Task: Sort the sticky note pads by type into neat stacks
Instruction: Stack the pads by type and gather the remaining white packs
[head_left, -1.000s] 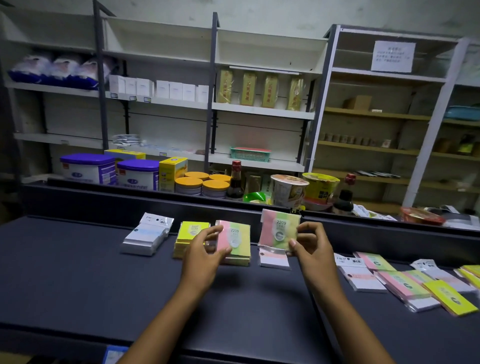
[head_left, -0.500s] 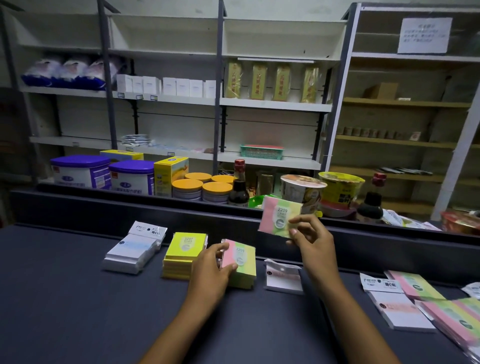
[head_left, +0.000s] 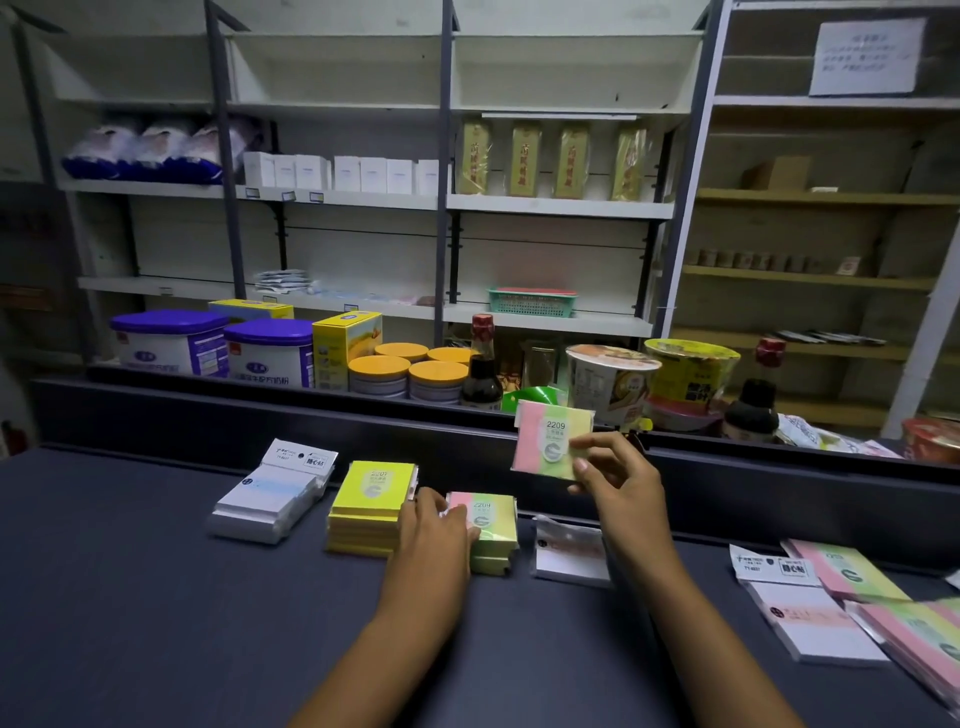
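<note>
- Both forearms reach in from the near edge, cut off by the bottom of the frame, over the dark worktop.
- At the near right, loose pads lie scattered, white and pink-green ones overlapping; the outermost run off the right edge, so their number is hard to make out.
- The left hand lies palm down, fingers resting on the near-left part of the pink-green stack, hiding that side of it; its top pad lies flat, its print "2209" upright to the camera.
- Just right of that stack lies a white pad, its right side hidden behind the right wrist.
- Left of the hand stand a yellow stack and, further left, a white stack whose long axis runs away from the camera.
- The right hand is raised above the worktop, thumb and fingertips pinching the right edge of a pink-green pad, held upright facing the camera, slightly tilted.
- Beyond the worktop's raised rim stand tubs, cans, bottles and cup noodles, blurred, with shelves behind.
</note>
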